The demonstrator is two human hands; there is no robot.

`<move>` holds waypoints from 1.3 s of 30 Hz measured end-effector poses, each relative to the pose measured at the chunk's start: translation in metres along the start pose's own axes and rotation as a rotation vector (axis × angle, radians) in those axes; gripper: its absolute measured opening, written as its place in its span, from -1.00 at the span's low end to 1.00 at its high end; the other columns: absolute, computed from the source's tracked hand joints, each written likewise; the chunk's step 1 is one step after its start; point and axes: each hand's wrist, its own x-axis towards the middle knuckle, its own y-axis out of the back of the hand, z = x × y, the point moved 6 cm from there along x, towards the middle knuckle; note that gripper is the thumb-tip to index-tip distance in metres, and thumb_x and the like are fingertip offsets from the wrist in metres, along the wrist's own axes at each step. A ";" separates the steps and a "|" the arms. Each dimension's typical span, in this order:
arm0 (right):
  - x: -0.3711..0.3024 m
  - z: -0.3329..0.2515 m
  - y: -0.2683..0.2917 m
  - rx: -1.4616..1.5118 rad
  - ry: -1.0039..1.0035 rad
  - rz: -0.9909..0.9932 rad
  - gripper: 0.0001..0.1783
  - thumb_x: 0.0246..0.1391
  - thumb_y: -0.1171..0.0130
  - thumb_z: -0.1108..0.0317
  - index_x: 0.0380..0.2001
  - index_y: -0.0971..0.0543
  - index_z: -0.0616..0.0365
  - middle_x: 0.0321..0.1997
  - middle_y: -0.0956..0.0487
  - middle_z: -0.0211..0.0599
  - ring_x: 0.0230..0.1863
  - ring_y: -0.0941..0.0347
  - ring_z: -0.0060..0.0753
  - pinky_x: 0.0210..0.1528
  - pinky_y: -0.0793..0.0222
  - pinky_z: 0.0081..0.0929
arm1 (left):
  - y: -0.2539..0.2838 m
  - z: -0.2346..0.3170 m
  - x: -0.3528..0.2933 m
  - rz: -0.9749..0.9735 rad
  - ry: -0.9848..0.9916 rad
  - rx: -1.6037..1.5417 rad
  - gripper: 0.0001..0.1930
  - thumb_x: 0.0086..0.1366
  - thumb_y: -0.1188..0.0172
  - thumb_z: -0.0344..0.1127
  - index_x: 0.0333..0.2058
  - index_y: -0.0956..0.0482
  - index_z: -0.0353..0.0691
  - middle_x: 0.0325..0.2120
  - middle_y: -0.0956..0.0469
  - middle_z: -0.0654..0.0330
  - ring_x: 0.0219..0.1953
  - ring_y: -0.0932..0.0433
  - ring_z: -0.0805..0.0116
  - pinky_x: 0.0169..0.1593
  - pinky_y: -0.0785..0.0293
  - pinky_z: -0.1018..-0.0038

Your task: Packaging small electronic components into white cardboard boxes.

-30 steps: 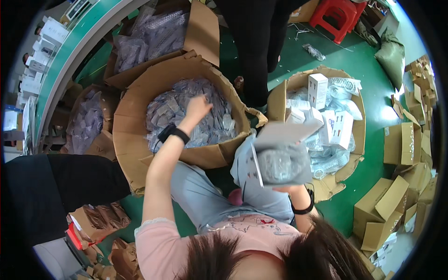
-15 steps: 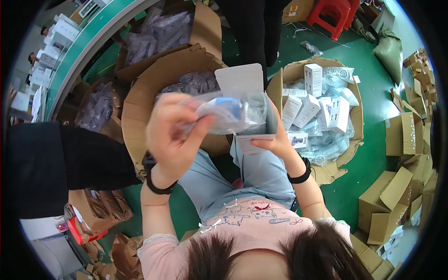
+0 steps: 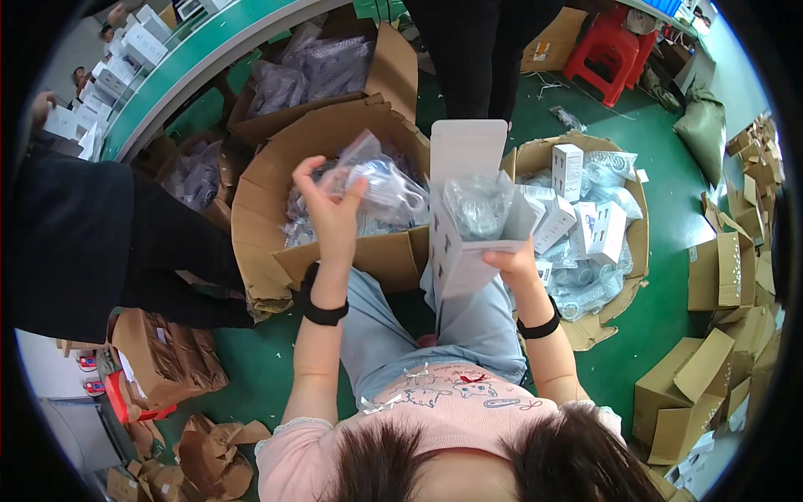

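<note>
In my right hand [image 3: 514,261] is a tall white box [image 3: 470,263], gripped at its lower right side with the thumb over the near edge. Its lid flap stands up at the far side, and a bubble-wrapped item [image 3: 479,207] fills the opening. To the left, my left hand [image 3: 330,209] is raised over a large carton [image 3: 268,184], thumb and forefinger spread apart. Right by those fingertips is a clear plastic bag [image 3: 385,188] containing a white and blue cable-like item; whether it still touches the fingers is hard to see. More clear bags lie inside that carton.
A second carton [image 3: 598,326] on the right holds white boxes and bubble-wrapped items. Another carton [image 3: 393,75] of wrapped items stands behind. People in dark clothes stand ahead and at left. Empty cartons [image 3: 682,393] line the right, near a red stool [image 3: 604,58].
My left hand has moved left, away from the box, with the bag now over the large carton; its fingers have spread. The white box is now more upright, with its bubble-wrapped contents showing.
</note>
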 end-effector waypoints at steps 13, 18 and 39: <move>0.004 0.009 0.010 0.159 -0.067 -0.012 0.00 -0.59 -0.40 0.26 0.07 -0.21 0.27 0.08 -0.27 -0.15 0.12 -0.19 -0.28 0.14 -0.08 -0.37 | -0.066 0.000 -0.056 -0.212 0.076 -0.543 -0.35 -0.03 -0.28 -0.33 0.00 -0.10 -0.17 -0.06 -0.23 0.00 -0.01 -0.27 0.27 -0.01 -0.26 0.37; 0.004 -0.012 0.002 -0.506 0.266 -0.024 -0.06 -0.48 -0.37 0.17 0.06 -0.21 0.27 0.13 -0.13 -0.24 0.17 -0.02 -0.42 0.11 -0.04 -0.49 | -0.084 0.031 -0.076 -0.352 -0.336 0.005 -0.27 -0.16 -0.38 -0.29 0.00 -0.18 -0.15 0.10 0.01 0.05 0.12 -0.10 0.16 0.11 -0.12 0.30; -0.004 -0.123 -0.046 -1.062 0.646 -0.231 -0.62 -0.42 -0.32 0.53 -0.37 -0.52 0.14 -0.36 -0.49 -0.24 -0.25 -0.39 -0.28 -0.29 -0.35 -0.47 | -0.093 0.022 -0.086 -0.402 -0.185 0.029 -0.39 -0.27 -0.45 -0.27 -0.31 -0.19 -0.20 0.03 -0.05 -0.02 0.05 -0.16 0.05 0.07 -0.13 0.25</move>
